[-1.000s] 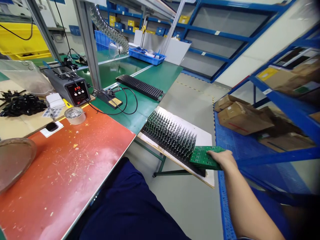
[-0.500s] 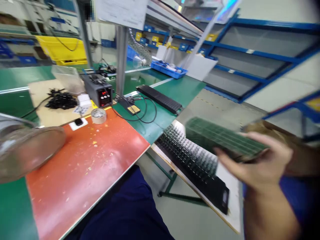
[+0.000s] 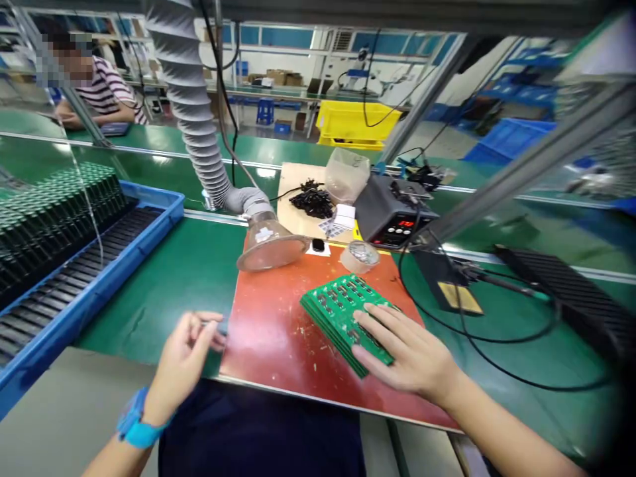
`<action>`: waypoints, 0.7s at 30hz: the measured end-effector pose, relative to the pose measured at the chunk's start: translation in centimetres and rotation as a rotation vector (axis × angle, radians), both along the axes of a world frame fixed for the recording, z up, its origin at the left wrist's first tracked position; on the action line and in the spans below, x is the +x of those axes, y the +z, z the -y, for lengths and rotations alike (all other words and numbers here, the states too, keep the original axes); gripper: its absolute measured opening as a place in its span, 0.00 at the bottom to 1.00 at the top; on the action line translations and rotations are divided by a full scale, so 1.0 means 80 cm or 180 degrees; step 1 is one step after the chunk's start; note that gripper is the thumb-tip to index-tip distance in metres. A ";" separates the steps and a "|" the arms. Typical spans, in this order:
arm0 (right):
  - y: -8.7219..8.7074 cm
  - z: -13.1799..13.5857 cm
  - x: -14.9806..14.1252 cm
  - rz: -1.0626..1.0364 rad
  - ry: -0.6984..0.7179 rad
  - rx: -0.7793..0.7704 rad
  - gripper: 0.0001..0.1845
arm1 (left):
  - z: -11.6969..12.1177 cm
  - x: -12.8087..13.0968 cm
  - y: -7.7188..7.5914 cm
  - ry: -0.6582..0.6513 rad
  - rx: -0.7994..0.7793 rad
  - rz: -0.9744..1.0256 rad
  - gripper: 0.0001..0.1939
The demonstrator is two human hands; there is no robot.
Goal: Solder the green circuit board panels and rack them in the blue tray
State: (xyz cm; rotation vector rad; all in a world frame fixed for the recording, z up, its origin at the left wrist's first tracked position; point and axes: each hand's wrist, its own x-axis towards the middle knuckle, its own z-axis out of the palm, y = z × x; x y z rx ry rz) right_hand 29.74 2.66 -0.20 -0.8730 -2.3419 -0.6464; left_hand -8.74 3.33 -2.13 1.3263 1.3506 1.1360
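Note:
A stack of green circuit boards (image 3: pixel 338 306) lies on the red mat (image 3: pixel 278 338) in front of me. My right hand (image 3: pixel 405 354) rests flat on top of the stack's near end, fingers stretched out. My left hand (image 3: pixel 186 351) hovers at the mat's left edge, over the green bench, with thumb and fingers pinched on a small thin object that I cannot make out. A blue band sits on my left wrist.
A clear fume-extractor funnel (image 3: pixel 271 248) on a ribbed hose hangs over the mat's far left corner. A roll of tape (image 3: pixel 360 255), a soldering station (image 3: pixel 392 212), an iron stand (image 3: pixel 447 281) with cables and a black rack (image 3: pixel 571 298) lie right. A blue tray (image 3: pixel 99 265) of boards stands left. Another person (image 3: pixel 94 86) sits across.
My view swung from the side rack back to the bench. My right hand carried the stack of green boards over and laid it on the red mat. My left hand came into view.

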 end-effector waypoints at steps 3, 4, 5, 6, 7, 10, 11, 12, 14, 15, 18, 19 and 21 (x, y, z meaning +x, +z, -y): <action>-0.011 -0.014 -0.029 0.0776 -0.0327 0.0205 0.22 | 0.010 0.042 -0.009 -0.0855 -0.1359 0.0827 0.40; -0.021 -0.014 -0.040 0.0788 -0.0569 0.0069 0.23 | 0.011 0.059 -0.012 -0.1084 -0.1664 0.1057 0.42; -0.032 -0.011 -0.052 0.0798 -0.0784 -0.0033 0.23 | 0.012 0.077 -0.016 -0.1227 -0.1854 0.1250 0.43; -0.043 -0.006 -0.066 0.0804 -0.0947 -0.0080 0.24 | 0.012 0.095 -0.020 -0.1288 -0.1992 0.1405 0.44; -0.054 0.000 -0.081 0.0817 -0.1062 -0.0105 0.25 | 0.012 0.111 -0.022 -0.1239 -0.2127 0.1591 0.44; -0.073 0.016 -0.124 0.0774 -0.1414 -0.0393 0.27 | 0.012 0.144 -0.025 -0.0923 -0.2345 0.2171 0.42; -0.073 0.020 -0.134 0.0743 -0.1492 -0.0580 0.29 | 0.012 0.149 -0.025 -0.0820 -0.2363 0.2332 0.41; -0.071 0.021 -0.141 0.0698 -0.1534 -0.0809 0.30 | 0.011 0.152 -0.025 -0.0715 -0.2376 0.2461 0.41; -0.059 0.016 -0.139 0.0548 -0.1448 -0.1418 0.34 | 0.009 0.152 -0.025 -0.0475 -0.2460 0.2621 0.40; -0.050 0.009 -0.129 0.0427 -0.1347 -0.1791 0.38 | 0.008 0.151 -0.025 -0.0340 -0.2533 0.2666 0.41; -0.027 -0.034 -0.080 -0.0156 -0.1012 -0.3002 0.39 | 0.006 0.148 -0.026 0.0005 -0.2600 0.2784 0.38; -0.024 -0.052 -0.061 -0.0419 -0.1054 -0.3315 0.34 | 0.005 0.147 -0.025 0.0091 -0.2585 0.2826 0.35; -0.027 -0.085 -0.031 -0.0901 -0.1285 -0.3705 0.36 | 0.001 0.145 -0.020 0.0265 -0.2508 0.2885 0.27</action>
